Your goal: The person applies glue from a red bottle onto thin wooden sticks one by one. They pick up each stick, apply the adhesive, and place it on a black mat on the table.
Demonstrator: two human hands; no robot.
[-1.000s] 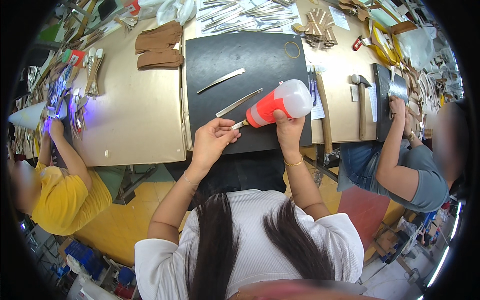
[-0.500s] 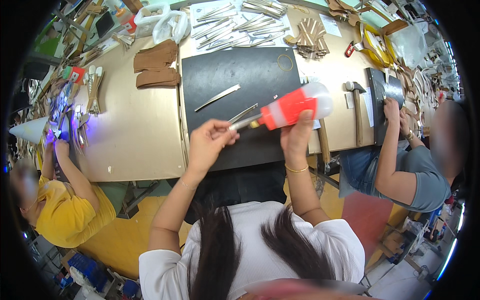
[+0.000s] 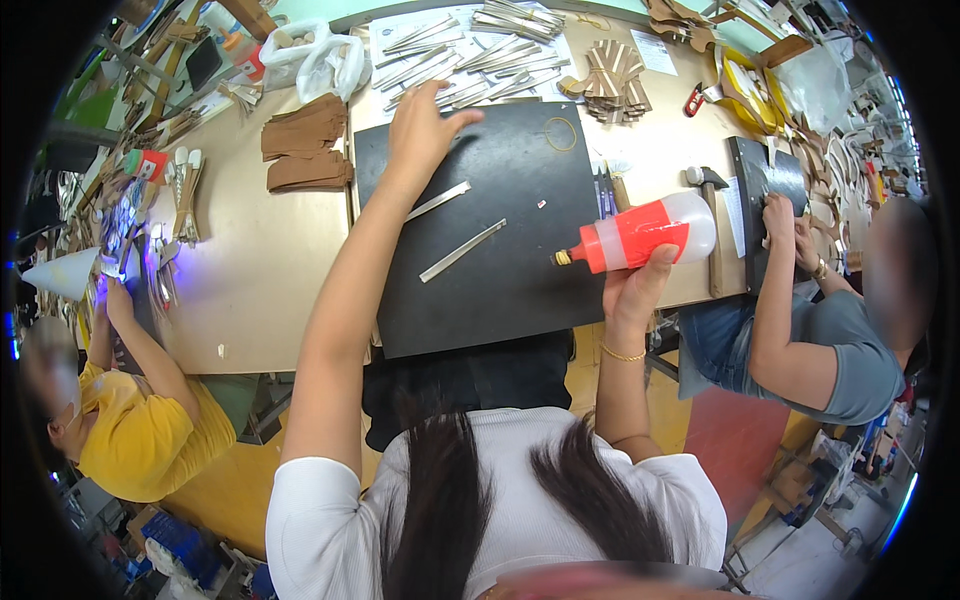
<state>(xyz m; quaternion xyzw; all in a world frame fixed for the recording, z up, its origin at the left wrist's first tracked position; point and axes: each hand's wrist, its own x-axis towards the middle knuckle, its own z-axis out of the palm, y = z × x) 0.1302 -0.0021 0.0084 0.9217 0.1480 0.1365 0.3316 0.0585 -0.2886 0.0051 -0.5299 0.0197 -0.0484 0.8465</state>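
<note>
My left hand [image 3: 420,125], fingers spread and empty, has left the nozzle for far silver metal strips [image 3: 440,60]; my right hand [image 3: 635,290] grips the orange-and-white plastic squeeze bottle [image 3: 640,232] (glueing paused, I judge).

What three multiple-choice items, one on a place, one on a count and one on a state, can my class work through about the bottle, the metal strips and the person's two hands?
1. Where is the left hand?
A. at the far edge of the black mat
B. on the hammer
C. in the person's lap

2. How many metal strips lie on the mat itself?
A. none
B. two
C. five

3. How is the squeeze bottle held?
A. upright on the table
B. on its side, nozzle toward the mat
C. upside down over the floor

Answers:
1 A, the fingers spread at the mat's far edge, next to the pile of metal strips.
2 B, one longer and one shorter strip lie side by side on the black surface.
3 B, the right hand grips it from below with the nozzle pointing left.
</note>
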